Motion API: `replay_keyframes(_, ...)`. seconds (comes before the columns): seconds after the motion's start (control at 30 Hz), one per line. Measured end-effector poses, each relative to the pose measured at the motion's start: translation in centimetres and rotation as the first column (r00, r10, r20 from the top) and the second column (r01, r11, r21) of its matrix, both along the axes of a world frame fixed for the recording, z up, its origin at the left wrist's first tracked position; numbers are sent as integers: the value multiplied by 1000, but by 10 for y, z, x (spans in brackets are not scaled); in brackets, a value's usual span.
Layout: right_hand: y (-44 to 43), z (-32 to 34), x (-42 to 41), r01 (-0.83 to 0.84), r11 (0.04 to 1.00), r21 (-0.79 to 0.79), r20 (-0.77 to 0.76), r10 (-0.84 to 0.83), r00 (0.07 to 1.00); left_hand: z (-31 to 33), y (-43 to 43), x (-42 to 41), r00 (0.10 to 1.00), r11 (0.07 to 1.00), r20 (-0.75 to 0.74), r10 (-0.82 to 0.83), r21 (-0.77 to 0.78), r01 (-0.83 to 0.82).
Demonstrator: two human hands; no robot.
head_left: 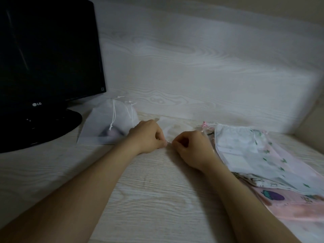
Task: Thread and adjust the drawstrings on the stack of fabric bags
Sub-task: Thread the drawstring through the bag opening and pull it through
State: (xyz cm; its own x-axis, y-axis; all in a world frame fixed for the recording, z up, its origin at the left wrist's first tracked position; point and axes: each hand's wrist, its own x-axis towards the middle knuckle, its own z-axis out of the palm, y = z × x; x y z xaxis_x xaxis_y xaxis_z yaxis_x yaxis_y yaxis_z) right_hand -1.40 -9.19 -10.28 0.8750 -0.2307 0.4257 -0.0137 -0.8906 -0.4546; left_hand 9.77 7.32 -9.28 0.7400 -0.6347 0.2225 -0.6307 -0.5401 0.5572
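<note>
Sheer white drawstring bag [173, 128], thin see-through fabric: we find it lying flat on the table at centre, its near edge at the fingertips of both hands and its far edge close to the wall panel.

Left hand [147, 135]: fingers curled, thumb and fingertips pinching the bag's near edge. We cannot tell whether a cord or only fabric sits in the pinch.

Right hand [191, 148]: fingers curled likewise, pinching the same edge just beside the left fingertips. The two hands nearly touch; both bare forearms reach in from the lower edge of the view.

Stack of fabric bags [263, 174]: we list it just right of the right hand, spread flat and overlapping. Topmost is a translucent white bag with small green prints [242, 146], its gathered mouth towards the wall. Beneath it, a pink bag with a purple print [289, 206] shows at the near side.

Filled white translucent bag [105, 127]: we place it to the left of the left hand, mouth drawn shut, a white cord [114, 114] hanging down its front, something dark and pinkish dimly showing inside.

Black flat-screen monitor [47, 58]: far left, screen dark, on a round black base [57, 127].

Pale wood-grain table [149, 190]: bears everything listed.

Pale wood-grain wall panel [192, 67]: upright behind the table.
</note>
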Motion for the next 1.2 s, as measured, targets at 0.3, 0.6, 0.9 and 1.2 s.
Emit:
replay_keyframes(0.3, 1, 2, 3, 81, 985, 151, 24, -86, 996, 4, 1, -4, 999, 995, 39, 30, -91, -27)
replay_keyframes(0.6, 4, 8, 0, 194, 892, 408, 79, -246, 966, 1, -2, 0, 999, 976, 15, 51, -214, -47)
replay_keyframes(0.9, -1, 12, -4, 213, 844, 493, 90, -293, 952, 10, -5, -8, 982, 970, -189, -17, -241, -30)
replay_keyframes(1.2, 1, 9, -3, 166, 893, 419, 96, -226, 969, 16, -9, -13, 858, 848, -451, -247, -529, -34)
